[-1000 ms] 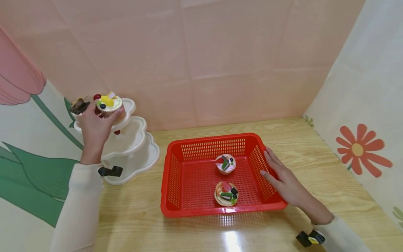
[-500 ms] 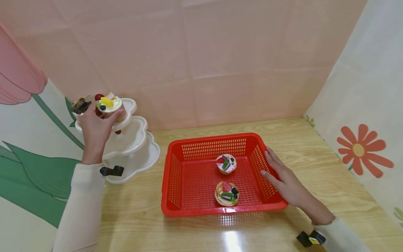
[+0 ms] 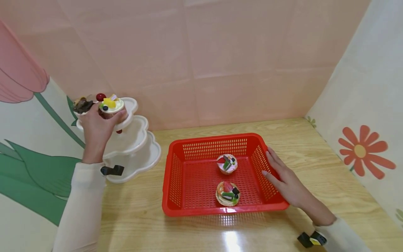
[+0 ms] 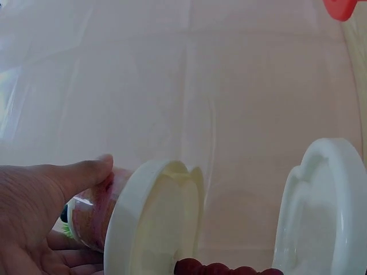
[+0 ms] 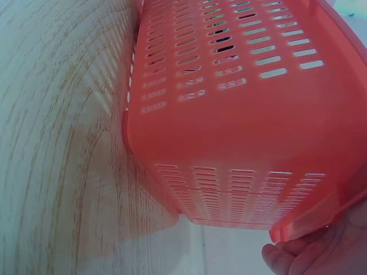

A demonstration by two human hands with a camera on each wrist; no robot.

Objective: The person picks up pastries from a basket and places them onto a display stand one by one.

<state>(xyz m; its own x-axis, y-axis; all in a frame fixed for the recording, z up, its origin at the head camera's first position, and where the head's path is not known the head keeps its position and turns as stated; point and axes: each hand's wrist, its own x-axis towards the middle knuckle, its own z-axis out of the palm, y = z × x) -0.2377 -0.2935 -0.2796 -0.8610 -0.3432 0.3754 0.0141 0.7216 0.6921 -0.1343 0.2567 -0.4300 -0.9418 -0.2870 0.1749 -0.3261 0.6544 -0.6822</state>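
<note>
At the upper left in the head view, my left hand (image 3: 98, 127) holds a dessert cup (image 3: 113, 111) with white cream, yellow fruit and a blueberry on top, between thumb and fingers. In the left wrist view the cup's clear side (image 4: 97, 209) is against the top tier of a white scalloped stand (image 4: 135, 212). A chocolate-topped dessert (image 3: 82, 105) and a red cherry (image 3: 100, 97) show beside the hand. My right hand (image 3: 284, 180) grips the right rim of a red basket (image 3: 177, 211), thumb on the inner side, fingers outside. Its fingertips (image 5: 278, 258) show under the rim.
Inside the basket sit two cream-topped tarts, a pinkish one (image 3: 227, 163) and a fruit one (image 3: 227, 193). A wooden table (image 3: 135, 210) bears the stand and basket. A pink wall covering (image 3: 220, 70) rises behind, and a flower-printed sheet (image 3: 360, 151) at the right.
The whole head view has shifted slightly. Both hands keep their places, the left on the dessert cup at the top tier and the right on the basket.
</note>
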